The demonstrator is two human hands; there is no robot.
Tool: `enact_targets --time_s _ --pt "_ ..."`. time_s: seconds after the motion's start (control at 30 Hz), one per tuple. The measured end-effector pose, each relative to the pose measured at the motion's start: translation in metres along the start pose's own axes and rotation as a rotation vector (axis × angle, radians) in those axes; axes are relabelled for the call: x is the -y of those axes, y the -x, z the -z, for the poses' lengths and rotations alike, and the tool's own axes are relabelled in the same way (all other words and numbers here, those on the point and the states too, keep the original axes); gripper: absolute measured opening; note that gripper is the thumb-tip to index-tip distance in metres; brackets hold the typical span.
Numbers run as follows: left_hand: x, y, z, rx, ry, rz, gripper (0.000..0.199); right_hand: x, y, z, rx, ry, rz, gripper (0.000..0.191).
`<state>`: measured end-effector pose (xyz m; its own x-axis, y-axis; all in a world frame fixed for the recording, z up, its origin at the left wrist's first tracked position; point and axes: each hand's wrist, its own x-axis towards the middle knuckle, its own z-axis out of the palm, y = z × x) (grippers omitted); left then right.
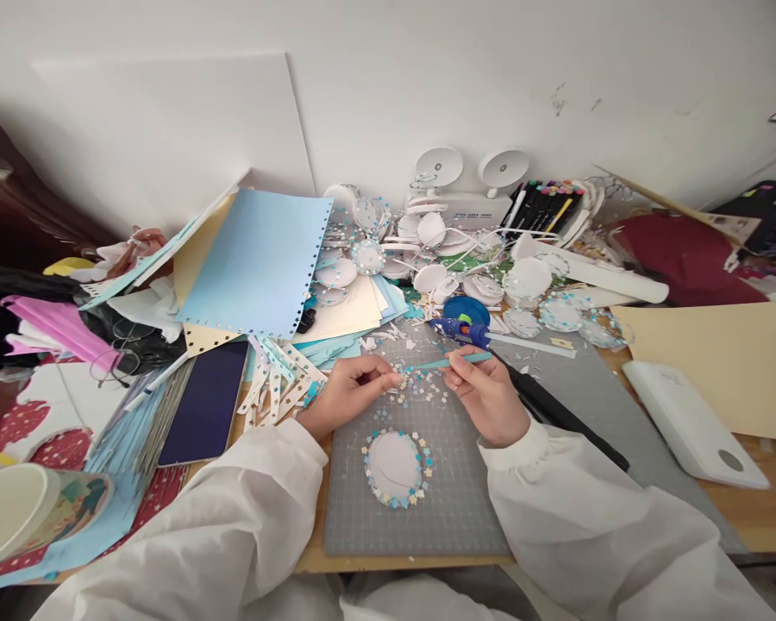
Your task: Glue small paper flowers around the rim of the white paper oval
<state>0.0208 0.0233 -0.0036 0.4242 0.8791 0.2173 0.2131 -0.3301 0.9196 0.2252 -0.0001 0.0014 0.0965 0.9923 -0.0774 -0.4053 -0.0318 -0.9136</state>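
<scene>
My right hand (488, 397) grips a slim turquoise tool (436, 364), its thin end pointing left; whether it is a pair of tweezers or a stick I cannot make out. Facing it, my left hand (362, 388) is closed in a pinch close to that end, and anything between the fingertips is too small to name. Little paper stars (420, 392) in blue, white and cream lie scattered under both hands. Nearer to me on the grey cutting mat (362, 530), a white disc (394, 461) lies ringed by blue, cream and white stars.
Behind my hands sit a blue glue gun (459, 329) and a heap of white discs (430, 278). Star-punched paper strips (281, 379) and a dark phone (203, 405) are at left, with a paper cup (32, 509). A white power bank (691, 423) lies at right.
</scene>
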Motion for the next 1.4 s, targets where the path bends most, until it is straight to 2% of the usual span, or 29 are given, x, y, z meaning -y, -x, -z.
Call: enact_targets --time_s 0.13,0.3,0.4,0.47,0.5,0.67,0.77,0.87,1.0,1.1,1.23,1.4 --pt "-0.005 0.0 0.002 0.013 -0.054 -0.025 0.055 -0.005 0.004 0.001 0.008 0.094 0.098 0.023" --pt "-0.008 0.001 0.003 -0.016 -0.037 -0.008 0.052 -0.009 0.007 0.004 -0.049 0.365 0.359 0.015" --pt "-0.01 0.003 0.002 -0.01 -0.005 0.02 0.05 -0.004 0.009 0.003 -0.113 0.549 0.539 0.012" --pt "-0.012 0.005 0.002 0.001 0.028 0.05 0.05 0.0 0.012 0.001 -0.101 0.671 0.686 0.005" --pt "-0.012 0.006 0.002 0.015 0.056 0.072 0.049 0.002 0.014 -0.001 -0.069 0.73 0.766 0.0" --pt "-0.014 0.009 -0.002 0.168 0.279 0.15 0.051 0.003 0.022 -0.011 0.26 1.074 1.206 0.028" --pt "-0.014 0.009 -0.004 0.176 0.347 0.159 0.056 -0.001 0.022 -0.021 0.374 1.279 1.352 0.03" --pt "-0.011 0.007 -0.006 0.113 0.448 0.205 0.054 -0.001 0.019 -0.031 0.39 1.339 1.352 0.029" --pt "-0.006 0.006 -0.008 0.006 0.626 0.248 0.051 0.003 0.016 -0.043 0.458 1.281 1.199 0.029" --pt "-0.004 0.005 -0.008 -0.052 0.679 0.279 0.045 0.007 0.019 -0.043 0.481 1.216 1.086 0.025" --pt "-0.005 0.005 -0.006 -0.096 0.646 0.306 0.033 0.009 0.031 -0.02 0.434 1.195 0.91 0.024" --pt "-0.004 0.005 -0.004 -0.055 0.554 0.302 0.036 0.006 0.046 0.027 0.187 1.166 0.807 0.018"
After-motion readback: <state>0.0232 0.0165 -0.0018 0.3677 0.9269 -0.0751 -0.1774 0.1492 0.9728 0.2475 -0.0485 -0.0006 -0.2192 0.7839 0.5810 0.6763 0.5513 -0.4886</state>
